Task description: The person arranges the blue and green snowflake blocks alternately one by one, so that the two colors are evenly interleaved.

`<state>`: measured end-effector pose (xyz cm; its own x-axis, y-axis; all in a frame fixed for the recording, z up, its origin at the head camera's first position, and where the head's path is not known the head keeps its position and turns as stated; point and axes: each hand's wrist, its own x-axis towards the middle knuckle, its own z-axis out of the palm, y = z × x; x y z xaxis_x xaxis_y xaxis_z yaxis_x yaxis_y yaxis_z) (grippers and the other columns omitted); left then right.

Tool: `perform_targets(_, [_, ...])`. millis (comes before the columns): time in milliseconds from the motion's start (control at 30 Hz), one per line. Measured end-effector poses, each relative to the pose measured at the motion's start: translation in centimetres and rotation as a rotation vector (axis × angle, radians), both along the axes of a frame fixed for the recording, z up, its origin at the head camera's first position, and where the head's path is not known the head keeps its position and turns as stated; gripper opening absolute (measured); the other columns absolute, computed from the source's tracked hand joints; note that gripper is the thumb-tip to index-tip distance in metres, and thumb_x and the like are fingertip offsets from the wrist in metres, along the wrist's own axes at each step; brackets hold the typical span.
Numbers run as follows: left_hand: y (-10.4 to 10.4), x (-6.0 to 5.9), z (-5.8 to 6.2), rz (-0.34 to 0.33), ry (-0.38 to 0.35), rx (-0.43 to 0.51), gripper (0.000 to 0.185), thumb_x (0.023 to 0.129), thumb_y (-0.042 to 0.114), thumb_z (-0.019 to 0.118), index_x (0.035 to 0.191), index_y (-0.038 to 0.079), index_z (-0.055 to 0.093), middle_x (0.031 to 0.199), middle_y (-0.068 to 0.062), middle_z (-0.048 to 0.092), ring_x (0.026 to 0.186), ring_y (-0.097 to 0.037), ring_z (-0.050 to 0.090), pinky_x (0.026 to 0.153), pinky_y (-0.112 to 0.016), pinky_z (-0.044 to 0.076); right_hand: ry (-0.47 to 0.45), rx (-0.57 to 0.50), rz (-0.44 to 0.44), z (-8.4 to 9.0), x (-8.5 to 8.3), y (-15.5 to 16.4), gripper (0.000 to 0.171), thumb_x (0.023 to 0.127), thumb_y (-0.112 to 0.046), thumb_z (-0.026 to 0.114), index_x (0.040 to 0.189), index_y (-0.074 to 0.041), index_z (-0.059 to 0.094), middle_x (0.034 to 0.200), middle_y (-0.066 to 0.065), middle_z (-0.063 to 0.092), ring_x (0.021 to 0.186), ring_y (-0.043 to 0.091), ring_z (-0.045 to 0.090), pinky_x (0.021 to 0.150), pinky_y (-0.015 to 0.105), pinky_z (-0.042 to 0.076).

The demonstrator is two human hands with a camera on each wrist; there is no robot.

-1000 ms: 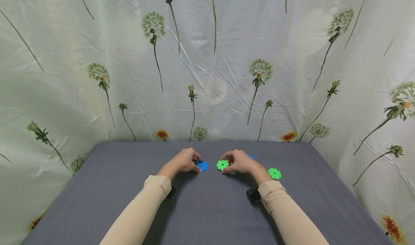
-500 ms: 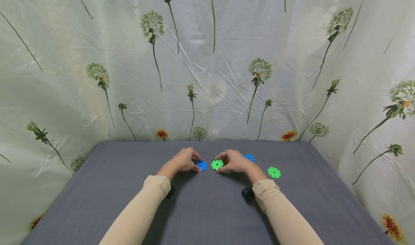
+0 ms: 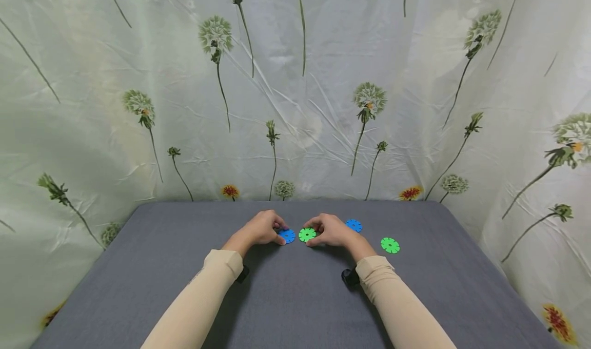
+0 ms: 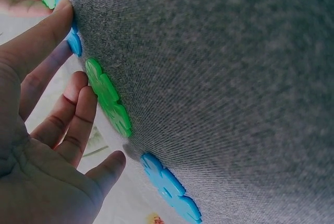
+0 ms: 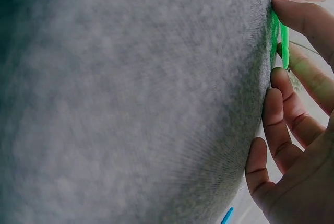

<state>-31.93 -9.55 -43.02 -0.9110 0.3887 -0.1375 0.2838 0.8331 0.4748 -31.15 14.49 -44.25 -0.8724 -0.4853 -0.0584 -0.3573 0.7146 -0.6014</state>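
Observation:
My left hand (image 3: 262, 229) pinches a blue interlocking disc (image 3: 288, 236), notched around its rim, between thumb and fingers. Opposite it, my right hand (image 3: 334, 231) pinches a green interlocking disc (image 3: 307, 235) by its edges. A small gap separates these two discs in the head view. In the left wrist view, another green disc (image 4: 108, 97) lies beside the left hand's other fingers, and a second blue disc (image 4: 169, 188) lies past the little finger. The left hand hides both from the head camera. The right wrist view shows the held green disc (image 5: 285, 47) tilted slightly off the cloth.
Right of my right hand, a blue disc (image 3: 354, 226) and a green disc (image 3: 390, 245) lie flat on the grey cloth-covered table (image 3: 295, 297). A pale curtain (image 3: 304, 108) printed with dandelions hangs behind the table's far edge.
My right hand has moved left with the green disc, closing towards the blue one. This uncovers the blue disc on the table behind it. My left hand has stayed almost still.

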Motion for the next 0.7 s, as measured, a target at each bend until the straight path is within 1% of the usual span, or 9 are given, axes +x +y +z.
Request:
perform_targets(133, [0.09, 0.08, 0.08, 0.002, -0.002, 0.004, 0.035, 0.078, 0.027, 0.088, 0.111, 0.023, 0.078, 0.119, -0.002, 0.072, 0.117, -0.022, 0.065, 0.101, -0.043, 0.052, -0.007, 0.000, -0.007, -0.03, 0.10, 0.08, 0.046, 0.082, -0.030, 0.085, 0.125, -0.020, 0.072, 0.102, -0.003, 0.065, 0.098, 0.015, 0.062, 0.083, 0.034, 0.053])
perform_targets(333, [0.12, 0.20, 0.25, 0.002, 0.005, 0.006, 0.035, 0.077, 0.026, 0.089, 0.110, 0.023, 0.079, 0.119, -0.002, 0.072, 0.116, -0.022, 0.065, 0.101, -0.043, 0.051, 0.005, 0.002, 0.002, 0.03, 0.10, 0.15, 0.047, 0.081, -0.029, 0.085, 0.125, -0.018, 0.071, 0.102, 0.000, 0.063, 0.095, 0.015, 0.060, 0.082, 0.034, 0.052])
perform_targets(700, [-0.04, 0.13, -0.01, -0.012, 0.020, 0.017, 0.034, 0.076, 0.026, 0.089, 0.109, 0.022, 0.079, 0.117, -0.002, 0.073, 0.115, -0.022, 0.066, 0.101, -0.043, 0.052, -0.005, 0.007, -0.005, -0.19, 0.16, 0.20, 0.046, 0.082, -0.030, 0.084, 0.125, -0.020, 0.071, 0.104, 0.000, 0.063, 0.096, 0.015, 0.059, 0.083, 0.035, 0.051])
